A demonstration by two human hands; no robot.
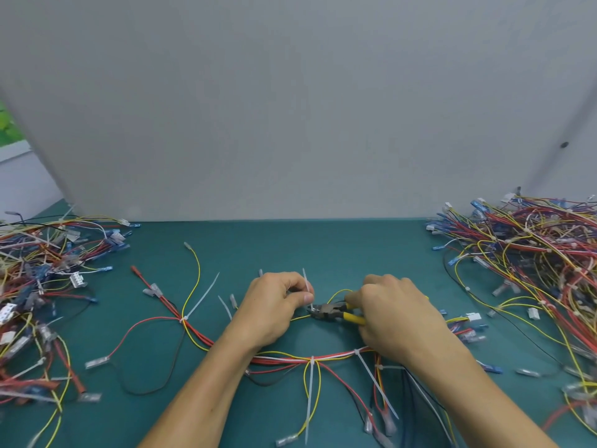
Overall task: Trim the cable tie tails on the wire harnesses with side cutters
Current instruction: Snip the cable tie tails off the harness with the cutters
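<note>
Yellow-handled side cutters [326,310], gripped in the right hand [397,315], pointed at a white cable tie tail [305,278] pinched by the left hand [274,305].

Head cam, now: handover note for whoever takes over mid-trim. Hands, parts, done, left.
Left hand: pinches a white cable tie tail, held upright.
Right hand: grips yellow-handled side cutters, nose at that tail's base; the tail looks uncut.
Harness in work lies on the green mat.
Left to do: this tail, then at least three long tails on the same harness.
Harness piles sit at far left and far right; cannot tell which is finished.
</note>
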